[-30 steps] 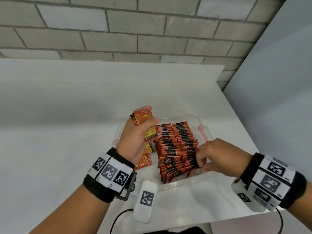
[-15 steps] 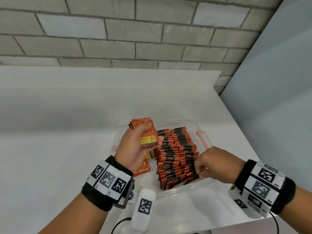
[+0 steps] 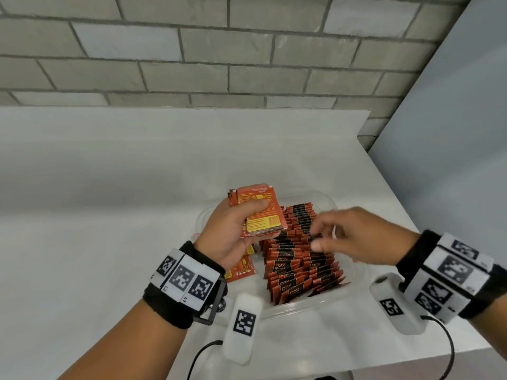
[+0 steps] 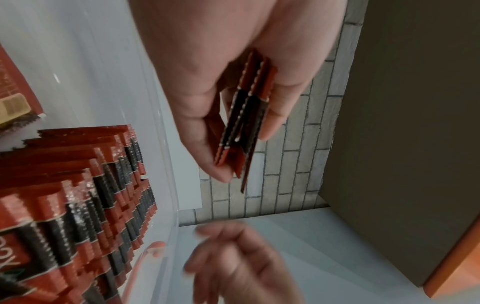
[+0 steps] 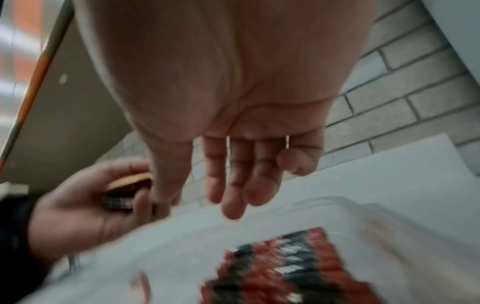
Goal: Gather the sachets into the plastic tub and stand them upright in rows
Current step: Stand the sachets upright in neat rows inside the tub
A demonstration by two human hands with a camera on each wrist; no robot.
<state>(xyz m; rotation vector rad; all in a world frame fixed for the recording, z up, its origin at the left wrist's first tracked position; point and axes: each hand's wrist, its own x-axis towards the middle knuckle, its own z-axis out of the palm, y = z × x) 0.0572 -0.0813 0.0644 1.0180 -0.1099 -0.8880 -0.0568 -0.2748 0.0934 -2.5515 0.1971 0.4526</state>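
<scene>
My left hand [image 3: 231, 237] sits centre frame in the head view, fingers and thumb curled round a small stack of sachets [image 3: 260, 212], held up over the tub's left side. The left wrist view shows several packets edge-on, pinched between thumb and fingers. My right hand [image 3: 354, 237] is right of centre, over the rows, fingers loose and spread, nothing in it; the right wrist view shows a bare palm, blurred.

Step in hand, my guess: right hand takes packets off the stack and slots them in. To do it well I'd peel off only a few, keep them edge-down, and drop them against the end of a row so the standing ones don't fan over. Left hand should hold the stack steady, close to the tub.

The plastic tub [image 3: 333, 208] is clear, lower centre on the white table [image 3: 109, 215]. The right part holds two packed rows of upright sachets [image 3: 299, 259], leaning a bit. The left part has a couple of flat sachets [image 3: 241, 270] lying loose, partly hidden by my left hand.
</scene>
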